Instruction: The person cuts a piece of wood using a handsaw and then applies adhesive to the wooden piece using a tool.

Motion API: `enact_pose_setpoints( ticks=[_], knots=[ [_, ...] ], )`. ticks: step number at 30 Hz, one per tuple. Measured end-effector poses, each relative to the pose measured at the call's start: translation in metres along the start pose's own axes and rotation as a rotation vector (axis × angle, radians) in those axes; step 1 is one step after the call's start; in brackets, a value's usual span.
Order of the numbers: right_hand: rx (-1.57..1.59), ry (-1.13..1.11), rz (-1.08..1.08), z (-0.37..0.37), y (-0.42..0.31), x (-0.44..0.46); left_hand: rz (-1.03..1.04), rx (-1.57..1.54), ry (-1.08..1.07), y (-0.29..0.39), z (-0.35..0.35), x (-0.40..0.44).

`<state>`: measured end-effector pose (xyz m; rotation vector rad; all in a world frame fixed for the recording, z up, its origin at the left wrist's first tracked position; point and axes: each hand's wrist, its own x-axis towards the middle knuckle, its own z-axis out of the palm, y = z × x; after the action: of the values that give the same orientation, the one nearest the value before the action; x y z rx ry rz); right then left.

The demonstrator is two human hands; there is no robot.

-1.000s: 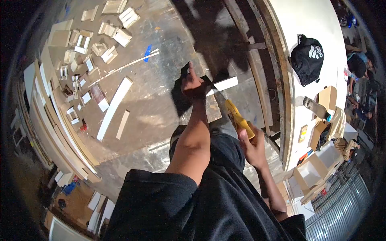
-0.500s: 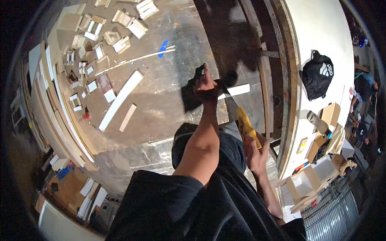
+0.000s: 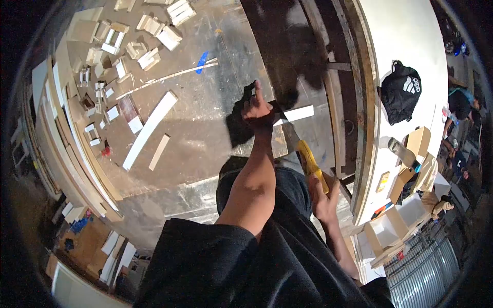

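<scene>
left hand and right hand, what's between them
The handsaw, in the head view: its yellow handle is in the right hand, its blade angling up towards the left hand.

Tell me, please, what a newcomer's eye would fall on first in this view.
Most likely the bright yellow saw handle, just right of centre, gripped by the right hand. Next might come the black bag with white markings, lying on the white surface at right, then the small wooden pieces scattered across the upper left.
</scene>
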<state>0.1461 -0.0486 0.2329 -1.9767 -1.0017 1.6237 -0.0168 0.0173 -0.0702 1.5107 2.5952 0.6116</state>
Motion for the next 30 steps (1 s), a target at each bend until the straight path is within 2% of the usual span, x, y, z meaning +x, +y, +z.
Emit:
enact_pose_setpoints(
  ticks=[1, 4, 6, 7, 8, 9, 10, 12, 13, 14, 15, 16, 18, 20, 22, 23, 26, 27, 28, 30],
  knots=[
    [-0.100, 0.033, -0.099, 0.009, 0.002, 0.012, -0.013, 0.029, -0.006, -0.003, 0.011, -0.001],
    [-0.303, 0.257, -0.129, 0.036, 0.030, 0.048, -0.038, 0.056, -0.049, -0.001, 0.006, -0.011],
    [-0.310, 0.006, 0.048, 0.031, 0.003, 0.051, -0.016, 0.046, -0.057, -0.002, 0.005, 0.005],
    [-0.183, -0.015, 0.006, 0.022, 0.010, 0.041, -0.014, 0.103, -0.034, 0.000, 0.002, -0.004],
    [-0.189, -0.011, 0.004, 0.013, 0.010, 0.028, -0.014, 0.159, 0.010, 0.003, 0.005, -0.001],
    [-0.187, 0.012, 0.019, 0.008, -0.006, 0.014, -0.046, -0.062, -0.012, -0.010, 0.028, -0.007],
    [-0.186, 0.031, 0.046, 0.004, -0.013, 0.000, -0.047, -0.060, -0.015, -0.010, 0.028, -0.008],
    [-0.075, 0.079, -0.041, 0.005, 0.032, 0.011, -0.123, -0.151, -0.063, -0.004, 0.024, -0.004],
    [-0.197, 0.049, -0.048, 0.007, 0.042, 0.032, -0.145, -0.184, -0.073, -0.001, 0.022, 0.004],
    [-0.321, 0.019, -0.038, 0.008, 0.044, 0.048, -0.098, -0.078, -0.040, 0.004, 0.012, 0.009],
    [-0.146, 0.093, -0.047, 0.022, 0.034, 0.063, -0.049, 0.031, -0.024, 0.003, 0.003, -0.001],
    [-0.143, 0.095, -0.049, 0.025, 0.018, 0.055, -0.045, 0.030, -0.022, 0.004, -0.003, -0.002],
    [-0.266, -0.042, 0.002, 0.024, -0.013, 0.041, -0.048, -0.055, -0.024, 0.006, -0.005, 0.007],
    [-0.197, -0.038, -0.059, 0.010, -0.002, 0.024, -0.015, -0.048, 0.031, 0.013, -0.014, 0.007],
    [-0.163, -0.129, 0.042, -0.003, -0.023, 0.006, -0.086, -0.090, -0.090, 0.002, -0.002, 0.001],
    [-0.121, 0.064, -0.053, 0.004, 0.010, 0.004, -0.087, -0.086, -0.087, 0.000, -0.001, 0.000],
    [-0.121, 0.032, 0.033, 0.027, 0.025, 0.054, -0.057, 0.083, -0.049, 0.013, -0.014, 0.003],
    [-0.281, 0.074, -0.064, 0.033, -0.004, 0.055, -0.065, 0.091, -0.086, 0.010, -0.015, 0.002],
    [-0.272, 0.074, -0.070, 0.032, -0.006, 0.054, -0.063, 0.095, -0.117, 0.008, -0.012, 0.007],
    [-0.171, -0.057, 0.183, 0.013, -0.003, 0.032, -0.083, 0.041, -0.146, 0.002, -0.005, -0.003]
  ],
)
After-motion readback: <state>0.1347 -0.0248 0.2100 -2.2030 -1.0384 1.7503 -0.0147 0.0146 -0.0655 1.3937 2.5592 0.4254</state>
